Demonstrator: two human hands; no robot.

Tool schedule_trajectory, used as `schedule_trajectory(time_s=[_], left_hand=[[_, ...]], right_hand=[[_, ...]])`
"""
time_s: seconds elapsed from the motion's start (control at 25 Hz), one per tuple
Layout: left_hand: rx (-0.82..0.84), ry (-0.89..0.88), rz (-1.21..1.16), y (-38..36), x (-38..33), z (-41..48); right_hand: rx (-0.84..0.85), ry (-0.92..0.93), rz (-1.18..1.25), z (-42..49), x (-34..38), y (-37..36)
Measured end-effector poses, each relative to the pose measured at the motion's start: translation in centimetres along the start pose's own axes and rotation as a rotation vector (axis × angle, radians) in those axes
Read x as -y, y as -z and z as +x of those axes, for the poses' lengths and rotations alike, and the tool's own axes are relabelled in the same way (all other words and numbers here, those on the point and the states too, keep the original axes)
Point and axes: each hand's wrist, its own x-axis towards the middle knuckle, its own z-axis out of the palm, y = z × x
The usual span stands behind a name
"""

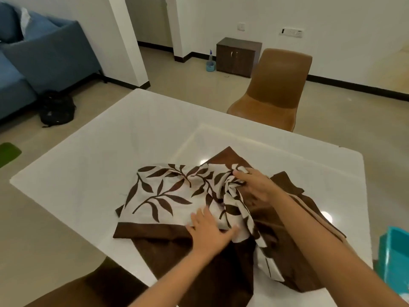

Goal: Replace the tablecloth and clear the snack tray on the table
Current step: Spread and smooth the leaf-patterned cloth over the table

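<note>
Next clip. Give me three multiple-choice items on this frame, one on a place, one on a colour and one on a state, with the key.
1. Where is the black bag? A on a shelf; B on the floor by the blue sofa; C in the person's lap.
2. What colour are the leaves on the tablecloth? A green; B blue; C brown.
3. How is the left hand? A flat on the tablecloth; B gripping a cup; C hanging at the person's side.
Key: B, it lies on the floor beside the sofa; C, the leaves are brown on cream; A, its fingers are straight and press the cloth.
</note>
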Motion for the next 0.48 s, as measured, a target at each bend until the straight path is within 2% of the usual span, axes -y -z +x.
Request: schedule_trajectory(time_s=[0.04,0.12,0.16,0.28,0.36,0.4,0.48], left_hand=[[0.175,0.072,0.053,-2.4,-0.1,-0.9],[0.323,0.095,0.149,-5.6,0.9,-1.1],[0.330,0.076,0.191,-5.8,1.7,-0.6],[0.262,-0.006,0.293,-4.2,4.9,2.3],[0.255,-0.100,0.359,-1.6,7.3,5.0],[0.268,-0.154,0.403,-0.1,8.5,6.4],[0.302,-0.238,0.513,3.1,10.9,8.9]], right_hand=[[-0.019,0.024,-0.043,0.1,-0.5,0.1],[-0.115,0.033,-0.346,0.6,-1.8,1.0],[-0.118,0.034,-0.484,0.8,-2.8,1.4],[-0.031,-0.011,-0.699,1.2,-7.4,2.2],[-0.002,-0.028,-1.014,1.7,-11.6,3.0],[-0.011,-0.023,-1.135,1.9,-13.3,3.2],[-0.078,-0.038,-1.218,2.0,-15.1,3.3]])
